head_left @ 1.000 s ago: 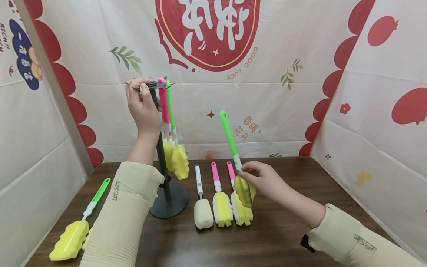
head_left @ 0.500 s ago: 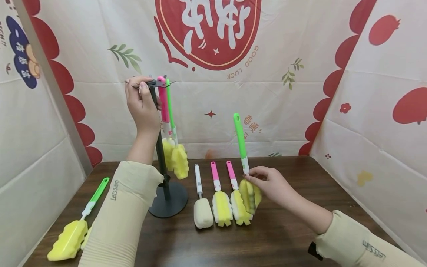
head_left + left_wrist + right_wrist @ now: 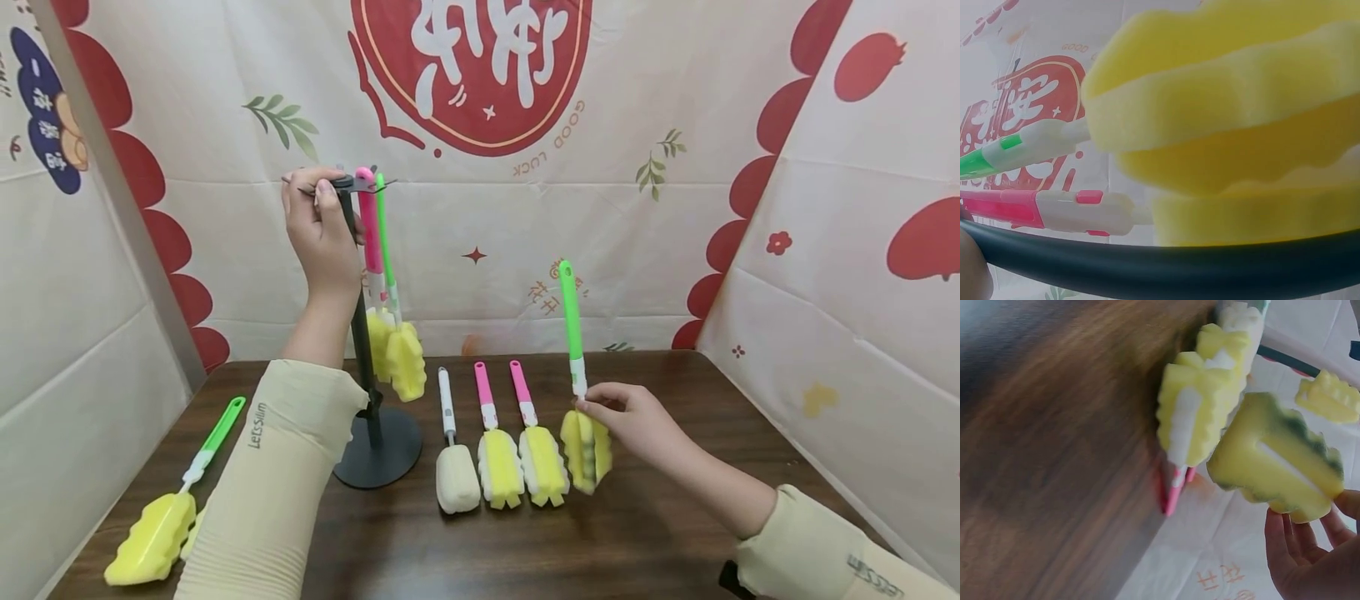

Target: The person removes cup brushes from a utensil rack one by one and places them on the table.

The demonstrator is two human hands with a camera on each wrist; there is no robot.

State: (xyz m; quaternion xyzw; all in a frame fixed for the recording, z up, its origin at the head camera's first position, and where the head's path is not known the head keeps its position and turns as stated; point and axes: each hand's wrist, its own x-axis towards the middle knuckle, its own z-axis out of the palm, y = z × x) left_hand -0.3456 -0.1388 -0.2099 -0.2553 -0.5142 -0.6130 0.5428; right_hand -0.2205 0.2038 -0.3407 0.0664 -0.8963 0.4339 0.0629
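1. Rightward and slightly down since the earlier frame: the held brush, green-handled with a yellow sponge, now sits just right of the row on the table.
2. Its neck is pinched by the person's right hand, handle up, sponge down; whether the sponge touches the table cannot be told.
3. The left hand grips the top of a black stand, where a hanging pink brush and hanging green brush dangle.
4. The row, left to right: white brush, then two pink brushes, handles pointing away. Far left lies another green brush.
5. The step in hand appears to be adding to the row while the stand is steadied; that would call for lowering the sponge, tipping the handle back, then loosening the fingers.
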